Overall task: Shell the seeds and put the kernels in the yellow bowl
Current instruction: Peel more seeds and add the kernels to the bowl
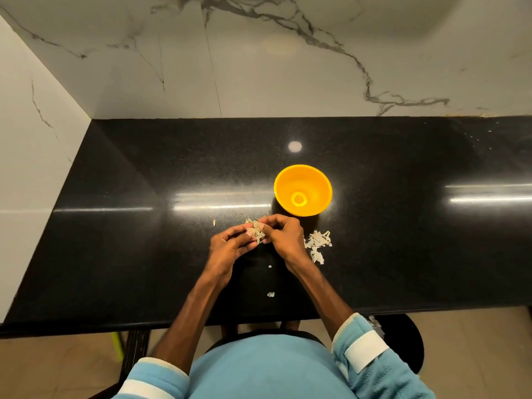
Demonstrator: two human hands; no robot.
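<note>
A yellow bowl (302,192) stands on the black counter (144,226), just beyond my hands, with what looks like one small kernel at its bottom. My left hand (227,244) and my right hand (283,233) meet in front of the bowl. Their fingertips are curled together and pinch a pale seed (257,230) between them. More pale seeds lie under and behind my fingers, partly hidden. A heap of broken shells (318,244) lies on the counter to the right of my right hand.
Small shell bits lie near the counter's front edge (270,294) and left of my hands (214,223). A marble wall rises behind and to the left. A dark stool (408,338) stands below the counter on the right.
</note>
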